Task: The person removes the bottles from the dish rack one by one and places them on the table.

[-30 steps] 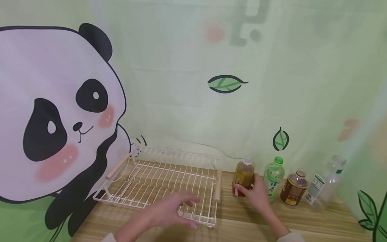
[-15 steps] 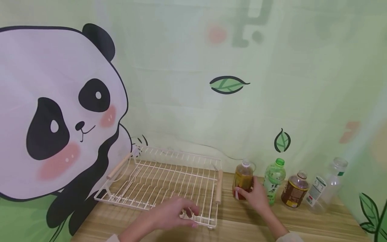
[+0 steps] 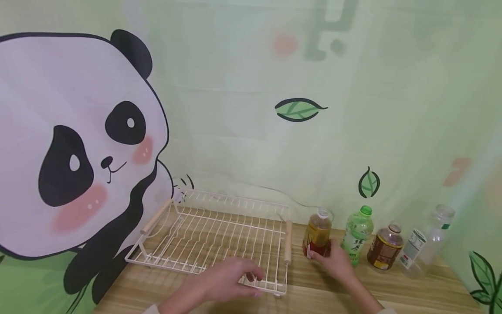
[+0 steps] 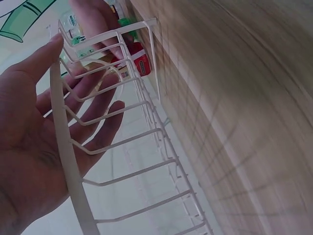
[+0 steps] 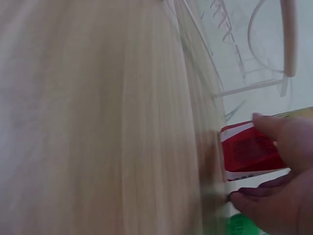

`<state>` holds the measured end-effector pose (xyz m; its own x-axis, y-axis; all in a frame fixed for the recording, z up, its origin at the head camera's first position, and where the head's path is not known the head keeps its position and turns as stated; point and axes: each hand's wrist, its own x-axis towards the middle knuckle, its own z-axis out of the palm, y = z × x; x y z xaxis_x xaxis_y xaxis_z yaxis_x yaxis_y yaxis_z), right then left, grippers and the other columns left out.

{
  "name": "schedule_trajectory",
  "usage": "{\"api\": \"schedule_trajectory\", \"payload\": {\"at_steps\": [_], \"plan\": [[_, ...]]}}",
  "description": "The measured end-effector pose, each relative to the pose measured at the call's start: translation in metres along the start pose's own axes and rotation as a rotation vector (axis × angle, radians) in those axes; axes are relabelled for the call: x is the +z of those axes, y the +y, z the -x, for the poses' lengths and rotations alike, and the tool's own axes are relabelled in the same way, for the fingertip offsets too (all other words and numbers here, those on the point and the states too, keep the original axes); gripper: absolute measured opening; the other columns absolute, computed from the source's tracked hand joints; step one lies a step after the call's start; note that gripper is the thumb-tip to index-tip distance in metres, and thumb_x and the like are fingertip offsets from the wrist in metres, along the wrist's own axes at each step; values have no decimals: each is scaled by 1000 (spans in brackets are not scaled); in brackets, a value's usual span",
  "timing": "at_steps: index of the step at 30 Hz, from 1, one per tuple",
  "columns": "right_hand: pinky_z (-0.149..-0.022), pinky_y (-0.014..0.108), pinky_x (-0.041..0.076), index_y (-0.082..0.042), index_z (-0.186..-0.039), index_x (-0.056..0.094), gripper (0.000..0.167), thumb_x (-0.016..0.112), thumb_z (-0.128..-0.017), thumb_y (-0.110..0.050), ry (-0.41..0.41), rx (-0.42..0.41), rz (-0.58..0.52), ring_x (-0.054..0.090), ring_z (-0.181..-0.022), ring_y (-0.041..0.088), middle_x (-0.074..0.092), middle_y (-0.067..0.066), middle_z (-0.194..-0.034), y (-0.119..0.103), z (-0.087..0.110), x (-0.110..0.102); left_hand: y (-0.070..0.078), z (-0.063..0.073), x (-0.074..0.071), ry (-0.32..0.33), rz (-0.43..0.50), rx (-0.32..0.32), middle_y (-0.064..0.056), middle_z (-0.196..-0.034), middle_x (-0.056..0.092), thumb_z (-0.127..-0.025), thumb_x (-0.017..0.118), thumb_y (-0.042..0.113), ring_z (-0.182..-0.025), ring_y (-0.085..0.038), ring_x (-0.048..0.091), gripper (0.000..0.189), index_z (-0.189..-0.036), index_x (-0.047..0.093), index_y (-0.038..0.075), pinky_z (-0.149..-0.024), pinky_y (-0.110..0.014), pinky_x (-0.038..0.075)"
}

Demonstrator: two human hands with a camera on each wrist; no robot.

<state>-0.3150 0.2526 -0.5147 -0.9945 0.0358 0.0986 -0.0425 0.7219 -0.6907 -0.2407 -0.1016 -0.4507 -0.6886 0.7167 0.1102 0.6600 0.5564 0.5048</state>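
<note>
My right hand [image 3: 337,264] holds the lower part of a drink bottle [image 3: 319,231] with a white cap and a yellow and red label. It stands upright on the wooden table, just right of the white wire dish rack [image 3: 213,237]. In the right wrist view the thumb lies along the red label [image 5: 249,149], the fingers on the other side. My left hand [image 3: 225,279] is at the rack's front edge near its right corner, fingers loosely bent and holding nothing. Through the wires, the left wrist view shows its fingers [image 4: 105,122], the thumb tip overlapping the rim.
Right of the held bottle stand a green bottle [image 3: 357,235], a brown-labelled bottle [image 3: 386,248] and a clear bottle [image 3: 427,244]. The rack has wooden handles [image 3: 288,242] on its sides. A panda-printed cloth [image 3: 235,87] hangs behind the wooden table [image 3: 313,296].
The left hand's fingers have bent lower toward the rack's front edge. My right hand sits slightly lower on the bottle, which is a touch nearer the rack. The head view has shifted slightly.
</note>
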Motion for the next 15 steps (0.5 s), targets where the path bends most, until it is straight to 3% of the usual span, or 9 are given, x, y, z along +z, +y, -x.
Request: {"api": "schedule_trajectory", "payload": {"at_steps": [7, 11, 15], "plan": [[-103, 66, 50, 18, -146, 44, 90, 78, -95, -49, -146, -49, 122, 58, -126, 56, 56, 41, -139, -11, 30, -26, 5, 2, -12, -36, -16, 5, 9, -129, 70, -96, 72, 59, -119, -11, 65, 59, -135, 69, 15, -101, -32, 55], [-99, 66, 52, 13, -146, 50, 84, 76, -96, -49, -319, -153, 130, 61, -123, 52, 61, 36, -136, -37, 46, -49, 14, -1, -31, -33, -37, -31, -2, -150, 59, -95, 68, 66, -137, -23, 57, 76, -150, 58, 14, -113, -44, 49], [-106, 68, 47, 7, -154, 44, 84, 67, -101, -54, -486, -297, 129, 54, -136, 49, 55, 29, -149, -73, 62, -79, 28, -13, -57, 46, -86, -34, -6, -163, 45, -95, 69, 64, -147, -29, 46, 84, -159, 47, 14, -119, -51, 41]]}}
